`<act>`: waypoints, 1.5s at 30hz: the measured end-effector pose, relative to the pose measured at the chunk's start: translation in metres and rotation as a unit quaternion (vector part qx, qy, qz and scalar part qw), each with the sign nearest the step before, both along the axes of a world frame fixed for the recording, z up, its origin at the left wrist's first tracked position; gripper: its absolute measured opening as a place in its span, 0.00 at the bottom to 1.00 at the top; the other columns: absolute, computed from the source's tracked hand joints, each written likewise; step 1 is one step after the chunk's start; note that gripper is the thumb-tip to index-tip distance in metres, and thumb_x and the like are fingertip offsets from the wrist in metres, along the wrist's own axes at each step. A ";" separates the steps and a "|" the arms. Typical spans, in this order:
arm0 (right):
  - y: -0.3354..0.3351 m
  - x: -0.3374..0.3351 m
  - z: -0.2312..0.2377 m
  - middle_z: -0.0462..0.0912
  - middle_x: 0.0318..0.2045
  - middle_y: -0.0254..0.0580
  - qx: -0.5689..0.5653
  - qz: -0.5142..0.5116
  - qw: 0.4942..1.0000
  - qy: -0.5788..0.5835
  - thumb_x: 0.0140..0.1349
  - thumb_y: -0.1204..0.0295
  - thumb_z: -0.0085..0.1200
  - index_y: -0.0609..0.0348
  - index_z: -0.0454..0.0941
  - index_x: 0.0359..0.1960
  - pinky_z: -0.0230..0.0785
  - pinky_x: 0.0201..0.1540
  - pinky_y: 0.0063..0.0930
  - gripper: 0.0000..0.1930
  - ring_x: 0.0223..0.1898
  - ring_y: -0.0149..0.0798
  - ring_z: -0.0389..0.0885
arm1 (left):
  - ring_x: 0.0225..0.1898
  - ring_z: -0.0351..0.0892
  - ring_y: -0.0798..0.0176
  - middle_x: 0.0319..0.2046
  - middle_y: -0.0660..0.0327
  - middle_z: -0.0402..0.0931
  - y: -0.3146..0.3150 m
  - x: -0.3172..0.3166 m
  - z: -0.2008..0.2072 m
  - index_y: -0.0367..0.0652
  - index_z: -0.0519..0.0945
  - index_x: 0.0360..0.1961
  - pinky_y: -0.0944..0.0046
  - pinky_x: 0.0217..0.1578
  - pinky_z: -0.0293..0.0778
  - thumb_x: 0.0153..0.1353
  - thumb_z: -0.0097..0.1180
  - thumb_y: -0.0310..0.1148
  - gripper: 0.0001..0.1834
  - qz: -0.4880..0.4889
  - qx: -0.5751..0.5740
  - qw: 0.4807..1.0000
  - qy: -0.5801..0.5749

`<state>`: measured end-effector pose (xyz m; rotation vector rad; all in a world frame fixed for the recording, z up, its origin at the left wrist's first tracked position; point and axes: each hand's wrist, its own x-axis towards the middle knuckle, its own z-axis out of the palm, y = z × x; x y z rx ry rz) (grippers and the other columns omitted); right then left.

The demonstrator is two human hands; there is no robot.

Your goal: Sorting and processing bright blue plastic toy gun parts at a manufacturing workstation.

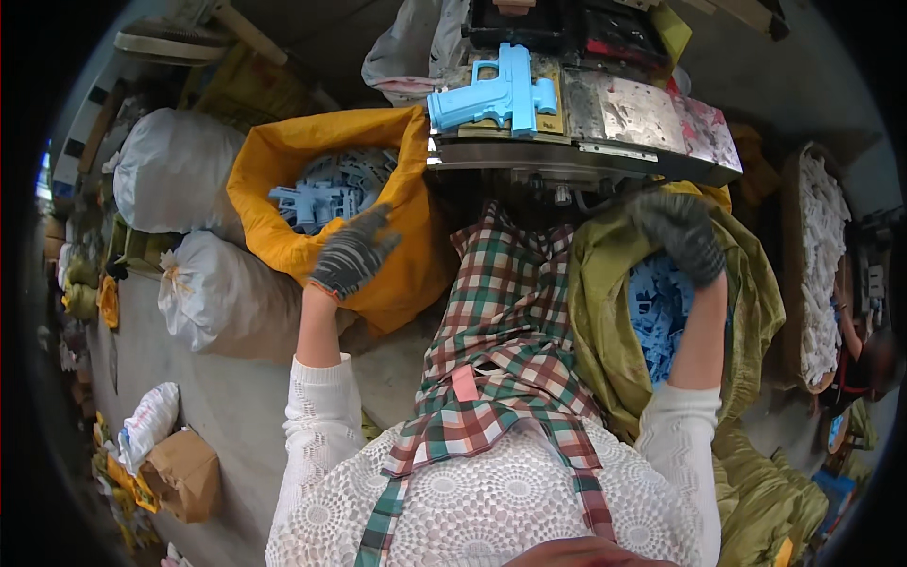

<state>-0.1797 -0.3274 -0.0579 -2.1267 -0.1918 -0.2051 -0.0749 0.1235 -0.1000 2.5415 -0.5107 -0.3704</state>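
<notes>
My left hand [354, 253], in a dark striped knit glove, is at the near rim of the orange sack [378, 283]. Its fingers are apart and nothing shows in them. Pale blue plastic toy parts [326, 200], some shaped like toy guns, fill that sack. Over the mouth of the olive sack [600, 274] is my right hand [678, 231], gloved alike; its fingers are smeared by motion. Brighter blue plastic pieces [654, 317] lie inside the olive sack. A light blue toy pistol [510, 93] rests on the machine bench [624, 109] ahead of me, with neither hand touching it.
Full white sacks [179, 170] stand left of the orange sack. A cardboard box [184, 475] lies on the floor at lower left. To the far right is a long container of white pieces [820, 265]. Folded olive sacking [770, 496] lies at lower right.
</notes>
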 end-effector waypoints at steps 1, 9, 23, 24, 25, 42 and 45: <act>-0.025 -0.013 -0.021 0.85 0.32 0.45 -0.036 -0.010 0.994 0.103 0.57 0.69 0.59 0.61 0.83 0.38 0.76 0.38 0.28 0.10 0.33 0.38 0.84 | 0.57 0.71 0.46 0.55 0.46 0.73 -0.007 -0.005 0.001 0.41 0.67 0.62 0.54 0.58 0.65 0.60 0.59 0.43 0.32 -0.058 0.027 0.998 0.013; -0.092 -0.072 -0.203 0.73 0.59 0.48 -0.488 -0.405 0.723 0.274 0.46 0.58 0.61 0.49 0.75 0.55 0.68 0.58 0.38 0.30 0.57 0.54 0.73 | 0.56 0.72 0.43 0.55 0.44 0.72 -0.056 -0.031 -0.009 0.42 0.67 0.63 0.53 0.57 0.67 0.64 0.48 0.50 0.32 -0.219 0.075 0.971 0.064; -0.028 -0.107 -0.028 0.78 0.50 0.44 0.022 -0.262 0.957 0.122 0.58 0.67 0.55 0.62 0.73 0.55 0.68 0.52 0.36 0.23 0.48 0.43 0.77 | 0.62 0.67 0.48 0.61 0.48 0.68 -0.107 -0.077 -0.021 0.44 0.63 0.66 0.58 0.61 0.63 0.67 0.48 0.52 0.33 -0.322 -0.149 0.899 0.256; -0.003 -0.112 -0.020 0.77 0.49 0.42 0.180 -0.242 0.953 0.020 0.60 0.69 0.53 0.61 0.73 0.55 0.68 0.52 0.34 0.21 0.48 0.41 0.76 | 0.62 0.67 0.49 0.61 0.48 0.68 -0.119 -0.084 -0.020 0.44 0.62 0.67 0.58 0.61 0.63 0.67 0.48 0.51 0.33 -0.328 -0.186 0.884 0.275; 0.019 -0.112 -0.013 0.77 0.50 0.41 0.220 -0.239 0.946 0.016 0.60 0.69 0.53 0.60 0.72 0.56 0.67 0.52 0.33 0.21 0.49 0.39 0.75 | 0.63 0.67 0.50 0.61 0.48 0.68 -0.130 -0.091 -0.020 0.45 0.62 0.67 0.58 0.62 0.63 0.67 0.49 0.50 0.33 -0.325 -0.217 0.872 0.295; 0.111 -0.062 0.017 0.77 0.51 0.52 -0.148 0.107 0.983 0.000 0.42 0.82 0.64 0.57 0.79 0.37 0.73 0.47 0.35 0.17 0.45 0.53 0.80 | 0.41 0.77 0.71 0.41 0.61 0.80 -0.118 -0.060 -0.026 0.41 0.78 0.53 0.68 0.46 0.73 0.68 0.51 0.36 0.16 -0.129 -0.387 0.900 0.155; 0.104 -0.058 0.020 0.80 0.48 0.49 -0.182 0.067 0.981 -0.022 0.42 0.82 0.64 0.58 0.78 0.35 0.73 0.49 0.34 0.16 0.45 0.47 0.81 | 0.44 0.78 0.66 0.43 0.57 0.80 -0.130 -0.049 -0.011 0.37 0.77 0.51 0.65 0.46 0.75 0.67 0.50 0.29 0.14 -0.115 -0.426 0.897 -0.001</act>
